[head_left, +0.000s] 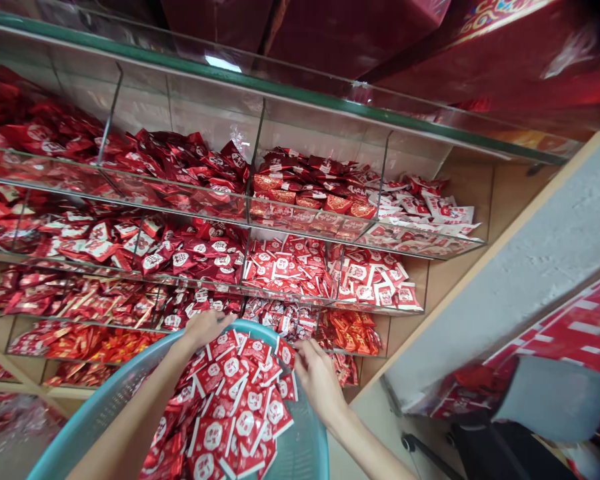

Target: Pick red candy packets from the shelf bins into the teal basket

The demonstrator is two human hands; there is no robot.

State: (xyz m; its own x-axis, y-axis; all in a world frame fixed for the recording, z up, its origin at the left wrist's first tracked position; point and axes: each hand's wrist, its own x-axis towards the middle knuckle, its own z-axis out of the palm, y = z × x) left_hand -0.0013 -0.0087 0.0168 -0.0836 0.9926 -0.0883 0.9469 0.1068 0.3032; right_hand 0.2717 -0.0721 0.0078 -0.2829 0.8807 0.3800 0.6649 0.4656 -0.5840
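Note:
A large teal plastic basket (pixel 316 427) holds a heap of small red packets (pixel 233 400) with white round labels. At the basket's far rim, my left hand (pixel 205 328) has its thumb or fingers stretched toward the right; what lies under it is hidden. On the basket's right side my right hand (pixel 316 373) pinches one red packet (pixel 286 352) by its edge, above the heap. Just beyond the rim, similar red and white packets (pixel 290 265) fill a clear shelf compartment.
Glass shelves (pixel 280 85) with dividers hold many red, dark red and orange packets. Large dark red boxes (pixel 350 33) stand on top. A grey wall (pixel 520 267), a grey chair (pixel 555 397) and red printed material (pixel 575 327) are at the right.

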